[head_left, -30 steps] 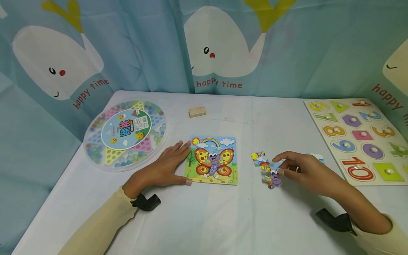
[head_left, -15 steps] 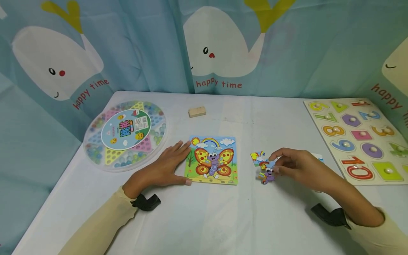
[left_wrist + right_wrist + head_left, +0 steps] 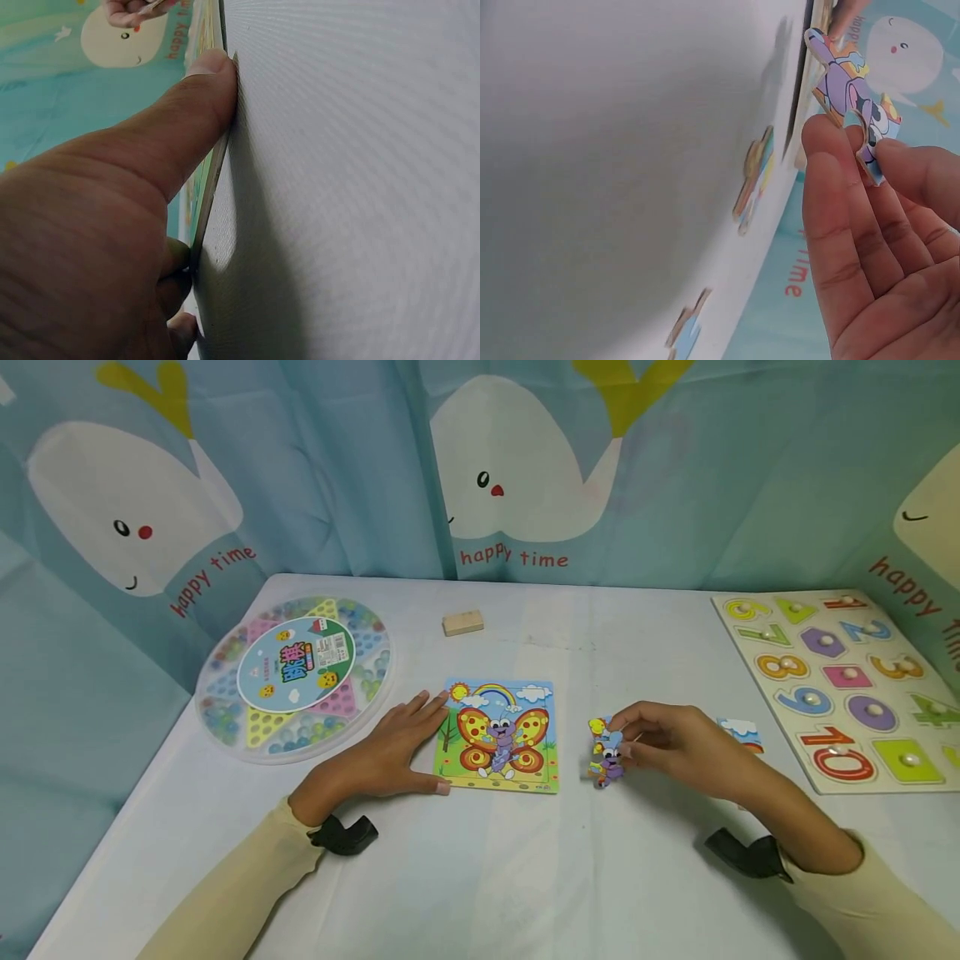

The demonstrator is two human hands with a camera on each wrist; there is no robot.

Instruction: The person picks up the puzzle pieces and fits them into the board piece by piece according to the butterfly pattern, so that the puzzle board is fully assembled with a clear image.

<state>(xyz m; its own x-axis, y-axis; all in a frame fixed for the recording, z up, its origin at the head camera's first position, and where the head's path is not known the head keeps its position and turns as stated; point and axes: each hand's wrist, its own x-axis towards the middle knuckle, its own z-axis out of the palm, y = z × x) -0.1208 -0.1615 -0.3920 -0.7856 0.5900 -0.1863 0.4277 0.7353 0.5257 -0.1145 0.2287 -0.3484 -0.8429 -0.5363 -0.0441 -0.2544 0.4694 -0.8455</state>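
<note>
The butterfly picture puzzle board [image 3: 510, 739] lies flat on the table in the head view. My left hand [image 3: 393, 747] rests at its left side, fingertips on the upper left and thumb along the lower edge; fingers are spread and mostly straight. Between thumb and fingertips, my right hand [image 3: 675, 747] pinches a puzzle piece [image 3: 851, 97] printed with the purple butterfly's face, raised off the table right of the board. Behind it, a sun puzzle piece [image 3: 597, 725] lies partly hidden. A cloud puzzle piece [image 3: 741, 732] lies beyond the right hand.
A round marble game box [image 3: 296, 677] lies at the left. A small wooden block [image 3: 462, 623] sits behind the board. At the right lies a number-and-shape peg board [image 3: 843, 693]. A whale-print curtain [image 3: 360, 468] hangs behind the white table [image 3: 480, 877].
My right hand has moved left with the butterfly-face puzzle piece, closer to the board, covering more of the sun piece and uncovering the cloud piece. The left hand has stayed still.
</note>
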